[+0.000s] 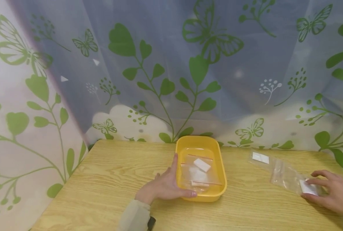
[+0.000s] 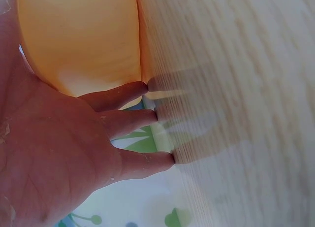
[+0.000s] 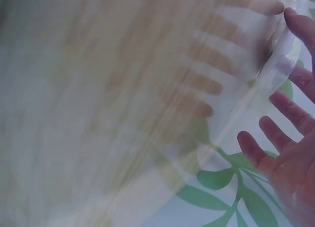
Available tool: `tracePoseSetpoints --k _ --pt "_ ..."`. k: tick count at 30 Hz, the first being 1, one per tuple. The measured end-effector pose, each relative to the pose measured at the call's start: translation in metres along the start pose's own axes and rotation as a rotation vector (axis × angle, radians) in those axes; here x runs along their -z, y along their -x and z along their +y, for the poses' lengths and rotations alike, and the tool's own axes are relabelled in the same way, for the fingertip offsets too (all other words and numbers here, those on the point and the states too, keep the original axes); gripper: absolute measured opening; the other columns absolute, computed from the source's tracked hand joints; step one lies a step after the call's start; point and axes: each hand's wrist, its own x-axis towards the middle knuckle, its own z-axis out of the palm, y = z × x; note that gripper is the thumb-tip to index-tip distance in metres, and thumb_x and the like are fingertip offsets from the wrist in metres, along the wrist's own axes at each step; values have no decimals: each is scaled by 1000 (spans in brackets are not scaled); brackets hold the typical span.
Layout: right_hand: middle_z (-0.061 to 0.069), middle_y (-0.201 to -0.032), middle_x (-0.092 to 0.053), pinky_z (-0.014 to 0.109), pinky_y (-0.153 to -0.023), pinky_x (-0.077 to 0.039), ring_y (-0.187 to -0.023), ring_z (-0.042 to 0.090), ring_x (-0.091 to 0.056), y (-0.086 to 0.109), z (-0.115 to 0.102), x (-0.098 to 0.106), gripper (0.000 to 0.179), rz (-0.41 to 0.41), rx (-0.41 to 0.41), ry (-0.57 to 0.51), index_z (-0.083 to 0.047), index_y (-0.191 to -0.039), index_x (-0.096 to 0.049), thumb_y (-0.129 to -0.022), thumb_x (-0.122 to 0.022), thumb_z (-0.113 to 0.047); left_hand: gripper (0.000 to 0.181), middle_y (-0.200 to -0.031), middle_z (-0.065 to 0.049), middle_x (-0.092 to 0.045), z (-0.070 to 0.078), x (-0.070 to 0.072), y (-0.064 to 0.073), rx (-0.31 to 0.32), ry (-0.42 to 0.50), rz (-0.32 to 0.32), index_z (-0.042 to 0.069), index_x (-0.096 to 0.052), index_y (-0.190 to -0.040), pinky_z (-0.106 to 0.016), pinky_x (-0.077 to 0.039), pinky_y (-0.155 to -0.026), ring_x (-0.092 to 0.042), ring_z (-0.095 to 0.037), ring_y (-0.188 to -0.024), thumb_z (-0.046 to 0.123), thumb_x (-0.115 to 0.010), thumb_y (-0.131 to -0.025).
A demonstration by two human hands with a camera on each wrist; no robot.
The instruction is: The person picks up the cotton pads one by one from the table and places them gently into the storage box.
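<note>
A yellow plastic tray [image 1: 222, 179] stands on the table. My left hand [image 1: 167, 184] braces its near left corner, index finger along the left side and thumb at the near wall. In the left wrist view, three straight fingers [image 2: 140, 165] touch the tabletop beside the tray. Inside lie clear zip bags [image 1: 214, 176] and a white block [image 1: 202, 165]. At the right, my right hand [image 1: 330, 191] pinches a clear plastic bag [image 1: 308, 187] with a white piece in it between thumb and fingers. The right wrist view shows this bag [image 3: 280, 69] at the fingertips, other fingers spread.
More clear plastic [image 1: 285, 175] lies left of the right hand, partly overlapping. Beyond it is a small bag with a white rectangle [image 1: 261, 158]. The wooden table [image 1: 116, 173] meets a patterned curtain [image 1: 148, 96] at its back edge.
</note>
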Motion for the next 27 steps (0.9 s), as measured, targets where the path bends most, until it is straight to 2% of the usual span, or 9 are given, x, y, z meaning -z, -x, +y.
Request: tracePoseSetpoints --k 5,9,12,15,18,20,23,27 --pt "21 -105 -70 61 -78 -48 -93 49 -63 -6 -8 3 46 -85 -47 16 -5 -94 -78 -67 -93 -39 142 -166 -23 -28 -1 -1 -1 -2 10 -2 23 24 -162 -70 -7 -125 -25 -41 -156 75 -75 -74" --pt "23 -102 -72 64 -74 -54 -90 48 -66 -11 -15 6 47 -136 -93 38 -5 -97 -78 -71 -91 -41 141 -168 -20 -26 -2 -1 -1 -3 15 -4 24 24 -161 -70 -8 -125 -25 -40 -156 76 -74 -74" --pt "22 -100 -72 63 -74 -55 -89 47 -68 -13 -20 7 49 -138 -115 32 -4 -99 -78 -71 -91 -43 141 -169 -18 -25 -2 -1 -1 -5 19 -2 25 24 -161 -70 -8 -125 -25 -39 -156 76 -74 -74" --pt "17 -96 -74 61 -72 -56 -84 44 -68 -13 -25 8 48 -90 -101 14 -6 -99 -78 -69 -93 -41 141 -169 -16 -25 -3 -1 -1 -7 24 -3 26 25 -161 -70 -8 -125 -25 -38 -156 77 -74 -74" --pt "9 -92 -76 55 -67 -57 -77 36 -69 -12 -29 8 45 -22 -64 2 -9 -96 -78 -65 -95 -37 141 -169 -16 -25 -3 -1 -1 -6 23 -3 27 26 -161 -70 -7 -125 -24 -38 -157 77 -74 -74" --pt "5 -90 -76 52 -65 -57 -74 32 -68 -12 -31 8 43 -4 -48 4 -11 -95 -78 -64 -95 -35 141 -169 -16 -25 -3 -1 -1 -5 22 -2 27 26 -160 -70 -7 -125 -24 -39 -157 77 -74 -74" --pt "4 -89 -77 40 -60 -57 -71 15 -68 -14 -33 8 40 -15 -41 -8 -12 -94 -79 -64 -96 -32 141 -169 -17 -26 -3 -1 -1 -3 22 -1 27 26 -160 -70 -7 -125 -24 -39 -156 77 -74 -74" --pt "4 -91 -78 24 -56 -50 -72 -7 -60 -17 -36 9 39 -60 -65 -48 -11 -97 -79 -68 -95 -32 141 -168 -17 -27 -3 -1 0 -3 19 0 27 26 -161 -70 -7 -125 -24 -40 -156 77 -74 -74"
